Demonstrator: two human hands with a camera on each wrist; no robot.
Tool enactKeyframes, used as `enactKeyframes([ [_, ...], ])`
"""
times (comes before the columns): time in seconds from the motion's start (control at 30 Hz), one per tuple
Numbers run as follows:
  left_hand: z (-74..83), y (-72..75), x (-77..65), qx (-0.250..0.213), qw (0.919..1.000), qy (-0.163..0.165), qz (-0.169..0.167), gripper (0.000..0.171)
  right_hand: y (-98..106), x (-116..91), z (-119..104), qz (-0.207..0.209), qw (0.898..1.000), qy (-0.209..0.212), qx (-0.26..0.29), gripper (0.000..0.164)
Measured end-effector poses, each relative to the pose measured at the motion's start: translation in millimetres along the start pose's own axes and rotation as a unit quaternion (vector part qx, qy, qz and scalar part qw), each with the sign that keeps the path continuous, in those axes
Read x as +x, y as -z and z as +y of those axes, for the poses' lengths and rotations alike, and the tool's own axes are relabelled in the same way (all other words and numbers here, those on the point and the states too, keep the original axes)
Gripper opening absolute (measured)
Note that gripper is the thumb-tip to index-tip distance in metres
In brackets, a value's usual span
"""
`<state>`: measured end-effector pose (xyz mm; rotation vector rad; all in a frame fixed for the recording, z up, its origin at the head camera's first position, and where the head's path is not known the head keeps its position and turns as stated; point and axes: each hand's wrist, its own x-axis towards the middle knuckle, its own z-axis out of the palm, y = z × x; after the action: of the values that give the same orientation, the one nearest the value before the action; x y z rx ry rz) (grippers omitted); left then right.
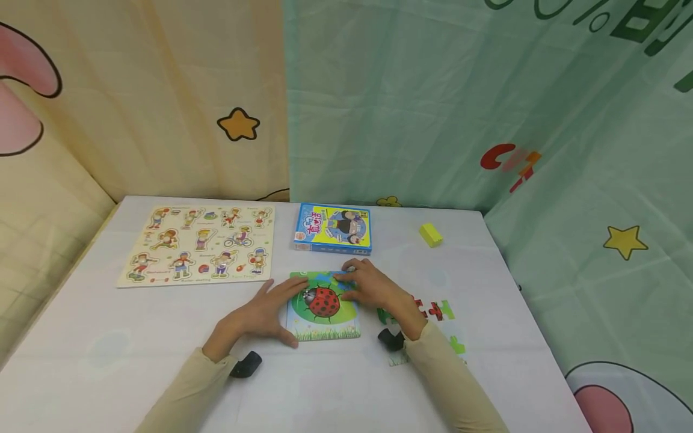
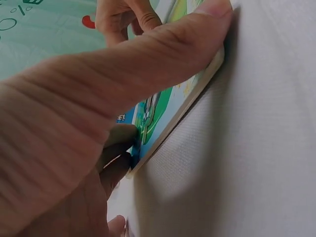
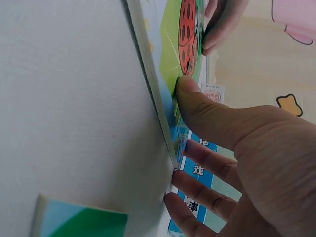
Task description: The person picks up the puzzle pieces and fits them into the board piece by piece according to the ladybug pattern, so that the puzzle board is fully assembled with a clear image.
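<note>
A square ladybug jigsaw puzzle (image 1: pixel 323 310) lies flat on the white table, a red beetle on green at its middle. My left hand (image 1: pixel 265 313) spreads along its left side, thumb at the near corner and fingertips on the far left part. In the left wrist view that thumb (image 2: pixel 163 49) stretches over the puzzle's edge. My right hand (image 1: pixel 373 284) is at the far right corner. Its thumb (image 3: pixel 197 98) presses on the picture beside the ladybug, while the other fingers (image 3: pixel 207 195) extend past the edge, fairly straight.
Loose jigsaw pieces (image 1: pixel 435 311) lie to the right, partly hidden under my right forearm. Behind the puzzle is a blue and yellow card box (image 1: pixel 332 230). A wooden board with sports figures (image 1: pixel 200 245) lies at the back left, a yellow block (image 1: pixel 431 234) at the back right.
</note>
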<state>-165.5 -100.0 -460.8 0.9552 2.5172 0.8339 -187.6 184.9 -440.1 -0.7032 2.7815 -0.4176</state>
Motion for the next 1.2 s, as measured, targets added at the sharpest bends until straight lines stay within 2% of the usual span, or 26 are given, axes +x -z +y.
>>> enactKeyframes([
  [0.2, 2.4, 4.5, -2.5, 0.036, 0.9992, 0.015, 0.011, 0.119, -1, 0, -1, 0.001, 1.0, -0.008, 0.001, 0.051],
  [0.4, 1.8, 10.9, -5.0, 0.009, 0.9993, 0.037, -0.004, 0.115, -5, 0, 4, 0.012, 1.0, 0.001, 0.001, 0.051],
  [0.63, -0.4, 11.3, -5.1, -0.003, 0.9994, 0.035, -0.006, 0.115, -3, -6, 15, 0.012, 0.998, 0.029, 0.05, 0.056],
  [0.83, -1.0, 10.1, -4.9, 0.0, 0.9995, 0.033, -0.004, 0.116, 9, -29, 22, 0.031, 0.995, 0.042, 0.083, 0.06],
  [1.2, -1.4, 9.2, -4.4, -0.004, 0.9996, 0.029, -0.003, 0.117, 13, -82, 29, 0.016, 0.997, 0.031, 0.071, 0.059],
])
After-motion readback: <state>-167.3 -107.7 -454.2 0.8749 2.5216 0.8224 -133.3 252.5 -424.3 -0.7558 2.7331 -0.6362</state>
